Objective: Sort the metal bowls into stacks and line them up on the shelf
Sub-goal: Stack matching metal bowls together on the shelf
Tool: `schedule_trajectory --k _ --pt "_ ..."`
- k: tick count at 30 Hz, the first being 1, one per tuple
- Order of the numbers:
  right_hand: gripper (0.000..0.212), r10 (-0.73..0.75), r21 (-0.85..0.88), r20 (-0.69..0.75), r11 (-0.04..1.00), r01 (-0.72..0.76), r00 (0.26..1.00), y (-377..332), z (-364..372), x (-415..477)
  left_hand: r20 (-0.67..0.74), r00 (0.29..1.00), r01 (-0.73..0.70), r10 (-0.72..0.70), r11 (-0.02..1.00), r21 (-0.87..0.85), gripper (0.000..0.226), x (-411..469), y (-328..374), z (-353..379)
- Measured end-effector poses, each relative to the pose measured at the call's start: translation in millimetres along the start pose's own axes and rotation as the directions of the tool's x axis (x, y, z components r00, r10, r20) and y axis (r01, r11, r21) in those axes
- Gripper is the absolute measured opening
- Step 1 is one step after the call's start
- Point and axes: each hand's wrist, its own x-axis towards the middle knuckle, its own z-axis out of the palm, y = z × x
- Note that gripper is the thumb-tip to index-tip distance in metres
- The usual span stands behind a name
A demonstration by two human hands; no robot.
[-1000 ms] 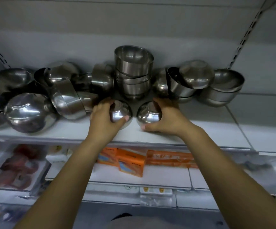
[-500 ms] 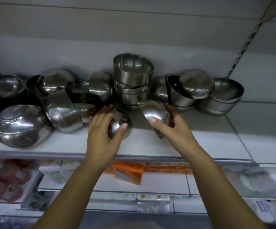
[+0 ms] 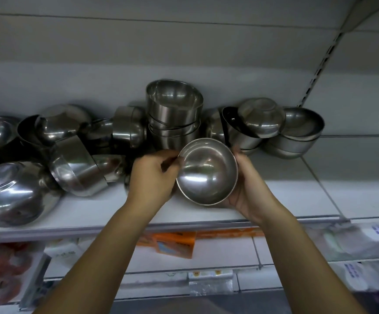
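A small steel bowl is held just above the white shelf, its hollow side turned toward me. My right hand cups it from the right and below. My left hand grips its left rim with curled fingers. Whether a second small bowl sits under it is hidden by my hands. Right behind stands an upright stack of straight-walled bowls. More bowls lie jumbled along the shelf, some on their sides, some upside down.
A large overturned bowl sits at the shelf's front left. Nested bowls rest at the right of the pile, with bare shelf beyond them. Orange boxes and packaged goods fill the lower shelf. A slotted upright runs up the back wall.
Both hands were on separate small upside-down bowls. My right hand lifted and turned its bowl hollow side up, and my hands have come together on it at the centre.
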Motion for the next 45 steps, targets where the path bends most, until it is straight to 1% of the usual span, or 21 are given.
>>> schedule_trajectory --k 2,3,5,7,10,12,14,16,17,19,22,25,27,30,33,35,36,38,40,43,45 --pt "0.065 -0.023 -0.119 -0.079 0.993 0.013 0.997 -1 -1 1 -0.033 0.999 0.007 -0.005 0.999 0.050 0.014 2 -2 -2" --pt "0.062 -0.072 -0.208 -0.120 0.977 0.046 0.990 -2 -1 0 -0.036 0.999 0.012 -0.010 0.998 0.059 0.013 2 -3 -4" --pt "0.047 -0.239 -0.389 -0.144 0.906 0.167 0.960 -5 -3 -2 -0.016 1.000 0.012 -0.011 0.995 0.101 0.012 3 -3 -6" --pt "0.031 -0.365 -0.520 -0.114 0.814 0.258 0.924 -7 -5 -5 0.011 1.000 0.005 -0.007 0.984 0.180 0.011 4 -2 -7" --pt "0.035 -0.412 -0.689 -0.102 0.686 0.235 0.905 -3 -11 -3 0.026 0.999 -0.026 0.020 0.965 0.261 0.010 4 -1 -7" --pt "0.028 -0.453 -0.743 -0.130 0.634 0.216 0.882 1 -14 0 0.032 0.999 -0.041 0.034 0.960 0.278 0.013 4 -2 -5" --pt "0.031 -0.473 -0.744 -0.170 0.637 0.202 0.865 4 -18 4 0.045 0.998 -0.047 0.038 0.970 0.238 0.013 2 -3 -4" --pt "0.032 -0.471 -0.748 -0.198 0.640 0.178 0.860 8 -23 7 0.041 0.998 -0.056 0.050 0.986 0.160 0.009 -2 -3 -4" --pt "0.033 -0.472 -0.758 -0.204 0.630 0.166 0.858 9 -26 8 0.021 0.998 -0.058 0.056 0.991 0.119 0.009 -3 -3 -6" --pt "0.035 -0.472 -0.789 -0.204 0.598 0.141 0.858 12 -33 10 -0.048 0.998 -0.042 0.045 0.996 0.081 0.015 -6 -7 -11" --pt "0.036 -0.489 -0.809 -0.211 0.573 0.130 0.846 10 -39 12 -0.132 0.991 -0.009 0.028 0.989 0.146 0.027 -7 -17 -18" --pt "0.037 -0.496 -0.812 -0.257 0.577 0.093 0.830 8 -43 17 -0.160 0.987 0.017 0.016 0.979 0.203 0.029 -9 -26 -21" --pt "0.036 -0.472 -0.805 -0.275 0.589 0.068 0.838 9 -46 19 -0.141 0.989 0.002 0.040 0.958 0.286 0.034 -12 -33 -21" --pt "0.033 -0.436 -0.783 -0.282 0.619 0.057 0.855 11 -49 23 -0.090 0.994 -0.019 0.057 0.925 0.379 0.050 -13 -42 -19" --pt "0.027 -0.423 -0.749 -0.312 0.661 0.054 0.851 12 -49 25 -0.003 1.000 -0.016 0.019 0.919 0.393 0.058 -9 -47 -17" --pt "0.031 -0.414 -0.721 -0.334 0.691 0.053 0.846 12 -48 25 0.046 0.999 -0.028 0.009 0.903 0.428 0.060 -8 -47 -16" --pt "0.034 -0.408 -0.715 -0.338 0.697 0.051 0.848 13 -48 24 0.066 0.998 -0.023 -0.007 0.897 0.442 0.065 -7 -46 -15" --pt "0.036 -0.399 -0.721 -0.326 0.692 0.048 0.857 14 -49 23 0.107 0.994 -0.017 -0.035 0.892 0.453 0.078 -9 -44 -15" --pt "0.035 -0.400 -0.738 -0.306 0.673 0.050 0.864 15 -49 21 0.132 0.991 -0.031 -0.034 0.889 0.457 0.088 -9 -43 -16" --pt "0.031 -0.391 -0.739 -0.304 0.672 0.044 0.869 15 -52 22 0.152 0.988 -0.035 -0.040 0.887 0.461 0.098 -7 -43 -17" --pt "0.032 -0.385 -0.732 -0.302 0.679 0.046 0.872 14 -52 22 0.152 0.987 -0.032 -0.044 0.885 0.464 0.100 -7 -44 -18"
